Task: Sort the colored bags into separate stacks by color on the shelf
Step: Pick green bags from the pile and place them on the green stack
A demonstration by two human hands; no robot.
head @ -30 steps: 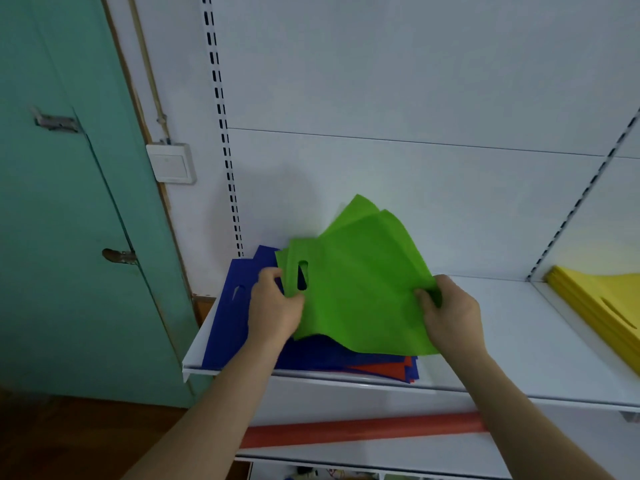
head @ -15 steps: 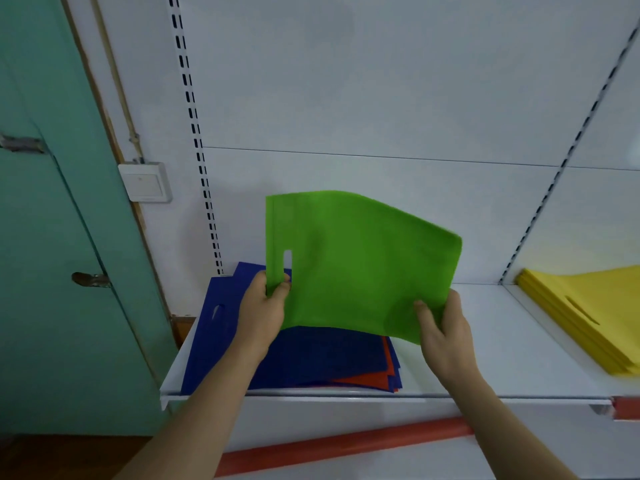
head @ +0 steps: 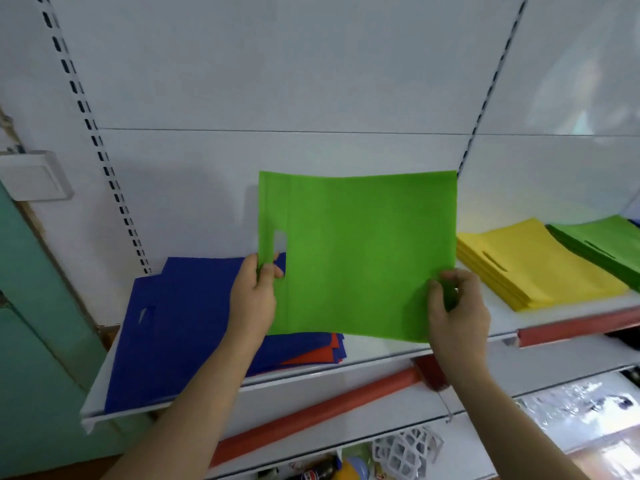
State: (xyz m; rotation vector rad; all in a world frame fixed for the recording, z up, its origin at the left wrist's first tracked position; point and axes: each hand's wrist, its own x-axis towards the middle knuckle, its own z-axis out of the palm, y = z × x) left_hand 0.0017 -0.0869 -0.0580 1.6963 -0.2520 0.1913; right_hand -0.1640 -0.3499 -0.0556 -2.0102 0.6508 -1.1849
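A green bag (head: 360, 254) is held upright and flat in the air above the white shelf (head: 374, 355), its handle slot on the left side. The left hand (head: 254, 299) pinches the bag's left edge just below the slot; the right hand (head: 457, 310) pinches its lower right corner. Beneath and to the left, a pile of blue bags (head: 180, 323) lies on the shelf with orange bags (head: 311, 356) showing among its lower layers. To the right lie a yellow stack (head: 533, 265) and, beside it, a green stack (head: 606, 244).
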